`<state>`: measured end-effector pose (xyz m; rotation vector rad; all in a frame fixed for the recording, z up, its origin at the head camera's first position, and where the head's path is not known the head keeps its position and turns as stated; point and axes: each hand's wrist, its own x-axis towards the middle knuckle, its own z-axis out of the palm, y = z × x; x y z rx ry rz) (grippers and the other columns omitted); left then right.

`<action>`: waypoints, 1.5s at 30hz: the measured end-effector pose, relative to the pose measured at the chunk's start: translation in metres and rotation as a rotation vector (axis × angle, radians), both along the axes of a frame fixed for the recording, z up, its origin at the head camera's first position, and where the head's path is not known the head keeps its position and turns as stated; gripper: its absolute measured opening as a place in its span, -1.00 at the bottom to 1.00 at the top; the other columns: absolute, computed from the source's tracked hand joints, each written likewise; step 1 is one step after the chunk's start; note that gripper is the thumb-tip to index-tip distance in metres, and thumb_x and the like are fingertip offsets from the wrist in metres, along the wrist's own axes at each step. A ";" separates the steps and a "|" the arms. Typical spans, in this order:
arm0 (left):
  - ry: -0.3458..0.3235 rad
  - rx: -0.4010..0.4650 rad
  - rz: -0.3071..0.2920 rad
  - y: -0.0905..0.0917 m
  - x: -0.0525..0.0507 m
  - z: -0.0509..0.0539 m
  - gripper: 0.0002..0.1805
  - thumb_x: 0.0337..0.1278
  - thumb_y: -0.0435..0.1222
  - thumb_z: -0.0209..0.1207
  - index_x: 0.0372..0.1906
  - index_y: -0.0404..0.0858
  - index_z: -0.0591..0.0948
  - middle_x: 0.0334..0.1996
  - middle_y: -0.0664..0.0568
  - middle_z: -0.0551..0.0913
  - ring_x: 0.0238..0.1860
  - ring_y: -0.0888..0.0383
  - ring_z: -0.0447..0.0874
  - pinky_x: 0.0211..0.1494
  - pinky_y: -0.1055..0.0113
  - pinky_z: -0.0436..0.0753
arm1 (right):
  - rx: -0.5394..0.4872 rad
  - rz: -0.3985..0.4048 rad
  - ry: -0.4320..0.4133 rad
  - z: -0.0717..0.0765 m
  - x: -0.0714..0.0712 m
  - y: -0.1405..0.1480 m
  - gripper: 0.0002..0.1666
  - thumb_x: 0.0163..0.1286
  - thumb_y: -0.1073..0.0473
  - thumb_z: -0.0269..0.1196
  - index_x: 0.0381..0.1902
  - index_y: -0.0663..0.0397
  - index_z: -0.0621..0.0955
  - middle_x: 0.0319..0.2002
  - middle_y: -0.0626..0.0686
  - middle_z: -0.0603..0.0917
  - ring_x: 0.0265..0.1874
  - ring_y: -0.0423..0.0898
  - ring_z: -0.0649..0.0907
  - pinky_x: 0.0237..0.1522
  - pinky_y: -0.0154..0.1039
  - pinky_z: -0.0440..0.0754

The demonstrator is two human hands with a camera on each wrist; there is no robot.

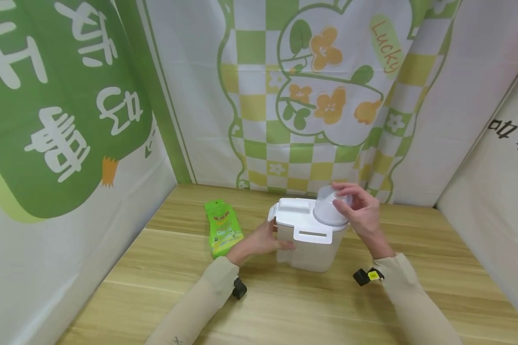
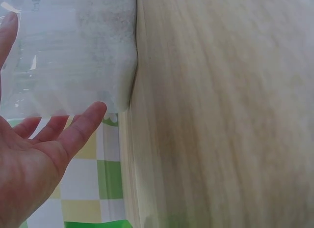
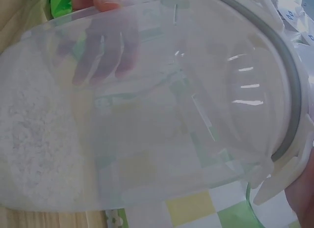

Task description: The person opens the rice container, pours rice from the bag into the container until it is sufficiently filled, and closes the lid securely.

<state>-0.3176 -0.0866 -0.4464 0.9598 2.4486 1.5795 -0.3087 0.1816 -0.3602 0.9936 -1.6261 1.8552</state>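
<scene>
Standing upright on the table (image 1: 285, 311): clear box (image 1: 312, 256), white lid (image 1: 295, 218) on. Head view: right hand (image 1: 362, 211) pinches the clear cup (image 1: 325, 212) on the lid; left hand (image 1: 261, 239) grips the box's side. Left wrist view: thumb and fingers wide about the wall. Right wrist view: white grains (image 3: 39, 149) low inside. Judged fairly light, bottom-weighted, stiff, smooth, perhaps slippery; best held round the lower sides.

Head view from above, facing forward-down; both wrist views close, sharing container (image 1: 312, 256).
</scene>
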 end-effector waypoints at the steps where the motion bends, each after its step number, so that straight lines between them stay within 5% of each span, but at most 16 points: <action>1: 0.000 -0.001 0.001 0.000 0.000 0.000 0.03 -0.09 -0.22 0.50 0.44 0.06 0.11 0.33 0.13 0.33 0.31 0.13 0.33 0.26 0.09 0.46 | -0.005 0.005 0.014 0.000 0.000 0.000 -0.78 0.04 0.66 0.24 -0.30 0.64 0.51 -0.04 0.13 0.74 0.11 0.00 0.66 0.21 -0.31 0.57; 23: 0.030 -0.039 -0.007 0.001 -0.001 -0.001 0.00 -0.03 -0.21 0.47 0.45 0.05 0.09 0.32 0.11 0.34 0.28 0.16 0.36 0.24 0.18 0.49 | -0.014 0.005 0.092 -0.010 0.002 0.004 -0.83 0.04 0.71 0.19 -0.34 0.65 0.50 -0.06 0.25 0.70 0.13 0.05 0.63 0.25 -0.29 0.54; 28: -0.046 -0.015 -0.033 -0.002 0.004 0.004 0.01 0.02 -0.20 0.44 0.47 0.14 0.04 0.35 0.09 0.32 0.26 0.07 0.43 0.22 0.20 0.56 | 0.032 -0.001 0.080 -0.009 0.003 0.005 -0.83 0.06 0.69 0.20 -0.33 0.63 0.50 -0.05 0.28 0.68 0.15 0.04 0.62 0.27 -0.31 0.52; 33: -0.126 -0.096 -0.026 -0.013 0.008 0.006 -0.02 0.15 -0.04 0.34 0.51 0.17 -0.04 0.39 0.03 0.28 0.22 -0.06 0.53 0.15 0.25 0.62 | 0.108 -0.041 0.049 -0.008 0.008 0.006 -0.80 0.11 0.65 0.22 -0.27 0.59 0.52 0.01 0.33 0.64 0.18 0.01 0.59 0.27 -0.37 0.49; 38: -0.150 -0.173 0.035 -0.030 0.013 0.015 -0.03 0.21 0.07 0.25 0.53 -0.06 -0.06 0.40 -0.15 0.24 0.23 -0.09 0.52 0.18 0.17 0.61 | 0.227 -0.107 0.003 -0.006 0.015 0.011 -0.68 0.13 0.60 0.26 -0.12 0.54 0.50 0.14 0.28 0.57 0.20 -0.14 0.56 0.22 -0.46 0.49; 45: -0.127 -0.122 0.076 -0.045 0.015 0.023 -0.08 0.30 0.04 0.17 0.53 -0.09 -0.10 0.42 -0.20 0.23 0.27 -0.14 0.49 0.20 0.06 0.60 | 0.323 -0.186 -0.062 -0.011 0.026 0.016 -0.31 0.08 0.61 0.30 0.21 0.44 0.38 0.19 0.27 0.47 0.15 -0.30 0.53 0.18 -0.52 0.49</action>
